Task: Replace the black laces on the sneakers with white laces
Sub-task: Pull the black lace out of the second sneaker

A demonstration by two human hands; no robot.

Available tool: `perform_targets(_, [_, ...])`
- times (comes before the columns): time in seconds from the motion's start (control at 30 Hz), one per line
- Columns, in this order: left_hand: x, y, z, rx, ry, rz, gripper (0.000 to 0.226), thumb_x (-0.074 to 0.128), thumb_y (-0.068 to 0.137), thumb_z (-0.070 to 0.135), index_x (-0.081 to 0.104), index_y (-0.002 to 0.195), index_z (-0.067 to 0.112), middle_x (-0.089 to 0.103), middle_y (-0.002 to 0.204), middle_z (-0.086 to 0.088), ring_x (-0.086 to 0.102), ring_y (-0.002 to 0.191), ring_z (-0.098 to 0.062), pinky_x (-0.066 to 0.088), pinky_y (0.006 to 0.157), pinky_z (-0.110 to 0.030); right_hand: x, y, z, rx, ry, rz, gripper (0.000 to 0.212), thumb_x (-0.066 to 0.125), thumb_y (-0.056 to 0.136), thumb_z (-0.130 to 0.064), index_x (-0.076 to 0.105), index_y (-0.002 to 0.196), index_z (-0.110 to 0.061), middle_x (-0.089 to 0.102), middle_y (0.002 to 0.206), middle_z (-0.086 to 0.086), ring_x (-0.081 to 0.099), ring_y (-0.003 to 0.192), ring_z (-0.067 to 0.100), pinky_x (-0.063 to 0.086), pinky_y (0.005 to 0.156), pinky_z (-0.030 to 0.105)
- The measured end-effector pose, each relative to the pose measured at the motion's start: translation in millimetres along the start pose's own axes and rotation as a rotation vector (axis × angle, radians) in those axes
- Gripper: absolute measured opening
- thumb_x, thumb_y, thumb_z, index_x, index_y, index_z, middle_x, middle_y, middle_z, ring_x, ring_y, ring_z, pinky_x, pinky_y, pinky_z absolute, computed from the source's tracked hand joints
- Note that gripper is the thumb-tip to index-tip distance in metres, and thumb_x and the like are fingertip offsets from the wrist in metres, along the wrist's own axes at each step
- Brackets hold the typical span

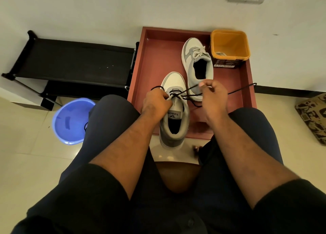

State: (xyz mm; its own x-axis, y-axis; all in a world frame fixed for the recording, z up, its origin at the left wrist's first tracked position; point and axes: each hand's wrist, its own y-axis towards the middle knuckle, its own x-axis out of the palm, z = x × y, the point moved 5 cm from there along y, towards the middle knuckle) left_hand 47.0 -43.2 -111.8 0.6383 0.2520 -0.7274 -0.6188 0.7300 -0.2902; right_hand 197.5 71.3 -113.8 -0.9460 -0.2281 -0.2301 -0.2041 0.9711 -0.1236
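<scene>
On the red tray (pixel 151 57) in front of the seated person, the task looks roughly half done. The far sneaker (pixel 197 66), at about one o'clock from the hands, already carries white laces (pixel 198 51) tied over its tongue, so I judge it finished. The near sneaker (pixel 173 110), at twelve o'clock between the knees with its heel over the tray's near edge, has its black lace (pixel 187 92) in the lower eyelets only, with the upper ones apparently freed. The left hand (pixel 156 102) grips the shoe at its tongue and collar, fingers curled round it. The right hand (pixel 212 94) pinches the black lace and draws it out toward three o'clock, where a loose length trails over the tray's right rim. Left to do, as I judge it: clear the remaining black lace, then thread a white one. An orange tub (pixel 230 45) at one o'clock holds something pale, possibly that lace; I cannot tell.
</scene>
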Motion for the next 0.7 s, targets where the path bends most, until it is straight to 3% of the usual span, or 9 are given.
perform_targets(0.07, [1,0,2,0.011,0.001,0.004,0.024,0.067,0.085,0.019,0.073,0.107,0.015,0.071,0.098,-0.003,0.066,0.087,-0.02,0.057,0.078,-0.034,-7,1,-2,-0.061,-0.085,0.006,0.016,0.061,0.091,-0.015,0.066,0.105,-0.021,0.062,0.116,0.002,0.057,0.1,0.009,0.045,0.087,0.025])
perform_targets(0.17, [3,-1,4,0.036,0.004,0.005,0.024,0.065,0.088,0.021,0.071,0.111,0.014,0.07,0.101,-0.003,0.066,0.089,-0.018,0.056,0.077,-0.032,23,-10,-11,-0.429,-0.549,-0.245,0.039,0.064,0.088,-0.029,0.062,0.126,-0.023,0.041,0.148,0.002,0.034,0.136,0.019,0.027,0.11,0.034])
perform_targets(0.23, [4,-1,4,0.062,0.009,-0.005,0.023,0.064,0.09,0.021,0.07,0.111,0.015,0.07,0.101,-0.003,0.066,0.088,-0.017,0.056,0.075,-0.029,45,-21,-9,-0.597,-0.892,-0.375,0.039,0.061,0.089,-0.034,0.061,0.126,-0.027,0.031,0.155,0.003,0.02,0.144,0.027,0.019,0.114,0.045])
perform_targets(0.3, [5,-1,3,0.077,0.024,-0.02,0.027,0.064,0.09,0.019,0.068,0.116,0.015,0.069,0.107,-0.004,0.066,0.091,-0.017,0.056,0.078,-0.028,50,-23,-3,-0.587,-1.019,-0.372,0.03,0.058,0.091,-0.032,0.066,0.119,-0.027,0.032,0.154,0.002,0.017,0.145,0.029,0.015,0.114,0.05])
perform_targets(0.43, [3,0,4,0.066,0.014,-0.015,0.036,0.064,0.09,0.019,0.064,0.126,0.015,0.067,0.119,-0.006,0.065,0.102,-0.02,0.055,0.086,-0.031,32,-19,-12,-0.508,-0.733,-0.199,0.016,0.064,0.089,-0.026,0.075,0.097,-0.019,0.051,0.14,0.0,0.036,0.135,0.021,0.028,0.108,0.041])
perform_targets(0.53, [2,1,3,0.042,-0.004,-0.011,0.036,0.065,0.089,0.023,0.065,0.125,0.016,0.066,0.122,-0.006,0.064,0.104,-0.02,0.054,0.088,-0.032,-1,-8,-28,-0.293,-0.194,0.05,0.006,0.068,0.087,-0.019,0.07,0.086,-0.024,0.061,0.122,-0.003,0.054,0.117,0.01,0.042,0.1,0.027])
perform_targets(0.6, [1,-1,5,0.048,0.011,-0.005,0.037,0.064,0.089,0.021,0.065,0.125,0.015,0.067,0.121,-0.006,0.064,0.104,-0.02,0.053,0.087,-0.032,-28,1,-32,-0.172,0.095,0.211,0.013,0.068,0.085,-0.017,0.063,0.088,-0.029,0.065,0.108,-0.002,0.061,0.102,0.004,0.049,0.094,0.026])
perform_targets(0.7, [0,-4,7,0.068,0.057,-0.019,0.038,0.062,0.09,0.02,0.062,0.128,0.016,0.066,0.122,-0.006,0.064,0.105,-0.021,0.053,0.089,-0.034,-54,12,-37,-0.219,-0.011,0.373,0.012,0.065,0.085,-0.023,0.058,0.082,-0.033,0.063,0.11,0.008,0.058,0.101,0.012,0.05,0.091,0.029])
